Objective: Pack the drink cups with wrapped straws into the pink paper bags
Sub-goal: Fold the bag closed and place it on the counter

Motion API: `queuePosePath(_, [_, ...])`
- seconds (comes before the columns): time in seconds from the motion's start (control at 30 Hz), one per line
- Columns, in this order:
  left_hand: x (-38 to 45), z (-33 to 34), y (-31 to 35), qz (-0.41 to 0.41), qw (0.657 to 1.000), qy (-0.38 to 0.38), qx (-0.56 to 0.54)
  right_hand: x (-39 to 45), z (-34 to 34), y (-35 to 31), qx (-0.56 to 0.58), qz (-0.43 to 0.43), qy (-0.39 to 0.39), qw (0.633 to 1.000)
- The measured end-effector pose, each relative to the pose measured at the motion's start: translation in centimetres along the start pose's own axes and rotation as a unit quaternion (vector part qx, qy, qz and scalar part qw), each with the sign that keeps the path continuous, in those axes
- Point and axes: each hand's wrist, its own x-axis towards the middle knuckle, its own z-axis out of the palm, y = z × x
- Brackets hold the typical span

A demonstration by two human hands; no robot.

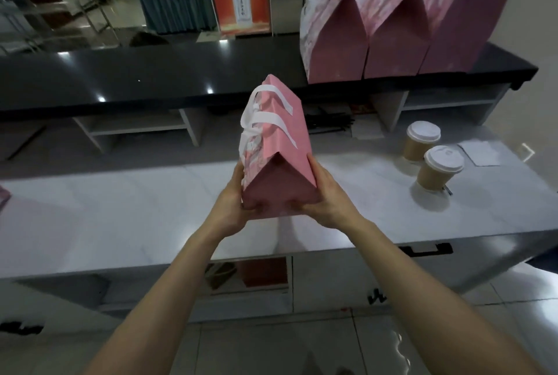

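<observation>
Hands: your left hand [234, 193] and right hand [324, 196] grip the pink bag [277, 145].
Axis: long, pointing away from you.
Look: white ribbon handles.

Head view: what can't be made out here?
- Pink bag contents: closed paper walls hide any cup or straw.
- Three bags on the dark counter: insides hidden; tops cut by the frame edge.
- Fingertips of left hand and right hand: tucked under the bag's base.
- Two lidded cups: fill level hidden by lids.
- Dark sticks on the shelf: too small and dim to identify.
</observation>
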Motion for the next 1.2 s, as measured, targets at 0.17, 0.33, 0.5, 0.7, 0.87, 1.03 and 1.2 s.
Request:
queuePosePath(0.17, [0.7,-6.8,2.2,0.065,0.996,0.017,0.05,2.5,-0.2,-6.0,-0.004,-0.038,0.044,0.998])
queuePosePath(0.33, [6.0,-11.4,4.9,0.112,0.989,0.053,0.077,8.3,-2.9,-9.8,-0.005,-0.059,0.077,0.995])
queuePosePath(0.5, [13.7,-13.4,7.1,0.14,0.985,0.08,0.062,16.0,-6.4,-10.2,-0.004,-0.081,0.095,0.992])
queuePosePath(0.7, [21.7,-13.3,7.4,0.141,0.987,0.063,0.036,23.8,-8.8,-8.1,0.024,-0.074,0.088,0.993])
queuePosePath(0.87, [25.2,-12.5,5.5,0.119,0.992,0.034,0.025,27.2,-8.4,-5.7,0.027,-0.039,0.046,0.998])
queuePosePath(1.03, [27.2,-12.9,4.8,0.087,0.994,0.052,0.041,27.9,-8.4,-4.5,0.024,-0.013,0.06,0.998])
queuePosePath(1.2, [29.5,-12.6,4.9,0.082,0.993,0.044,0.066,24.6,-6.3,-1.1,-0.023,0.04,0.067,0.997])
